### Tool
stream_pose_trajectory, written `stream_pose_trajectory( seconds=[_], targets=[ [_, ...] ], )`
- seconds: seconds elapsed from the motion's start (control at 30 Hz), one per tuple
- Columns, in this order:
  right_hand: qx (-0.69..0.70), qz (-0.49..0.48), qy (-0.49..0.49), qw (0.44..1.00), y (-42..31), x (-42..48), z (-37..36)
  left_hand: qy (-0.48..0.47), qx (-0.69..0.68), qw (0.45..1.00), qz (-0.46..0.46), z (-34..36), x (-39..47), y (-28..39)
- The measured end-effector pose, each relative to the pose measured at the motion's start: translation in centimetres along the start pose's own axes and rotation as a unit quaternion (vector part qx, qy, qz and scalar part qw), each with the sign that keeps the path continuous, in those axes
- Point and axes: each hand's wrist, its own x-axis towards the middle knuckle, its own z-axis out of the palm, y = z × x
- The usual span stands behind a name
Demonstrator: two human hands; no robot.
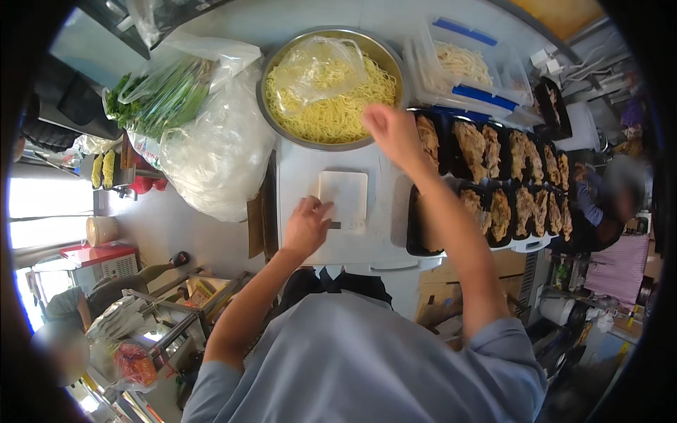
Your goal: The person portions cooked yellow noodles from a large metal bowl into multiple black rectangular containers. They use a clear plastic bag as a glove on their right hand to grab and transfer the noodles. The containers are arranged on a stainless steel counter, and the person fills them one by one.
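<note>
A wide metal bowl (263, 112) of yellow noodles (338, 121) stands at the back of the white worktop, with a clear plastic bag (317, 69) lying on the noodles. My right hand (390, 132) is blurred over the bowl's right front rim, its fingers curled; whether it holds anything cannot be told. On the worktop before me lies a flat kitchen scale (344, 198) with a pale square top. My left hand (308, 224) is at the scale's left front side, fingers bent and apart, holding nothing. Black trays (415, 222) of cooked meat pieces (470, 150) stand in two rows beside my right forearm.
Plastic bags (217, 158), one with leafy greens (164, 100), lie left of the bowl. Lidded clear tubs (465, 69) with pale noodle-like strips stand at the back right. One person (597, 201) is beyond the trays, another (111, 296) at the lower left near a metal rack.
</note>
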Motion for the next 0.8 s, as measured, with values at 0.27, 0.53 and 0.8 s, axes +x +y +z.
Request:
stream_pose_trajectory(
  seconds=[0.27, 0.53, 0.8],
  targets=[
    [0.228, 0.280, 0.061, 0.931, 7.1, -25.2, -2.4, -0.264, 0.154, 0.952, -0.019, 7.4, -4.3, 0.8],
    [0.177, 0.233, 0.067, 0.954, 5.5, -27.8, -3.4, -0.299, 0.233, 0.924, -0.059, 7.3, -3.1, 1.9],
    [0.116, 0.164, 0.076, 0.977, 3.8, -26.3, -4.6, -0.254, 0.188, 0.947, -0.063, 7.4, -2.9, 2.0]
  ],
)
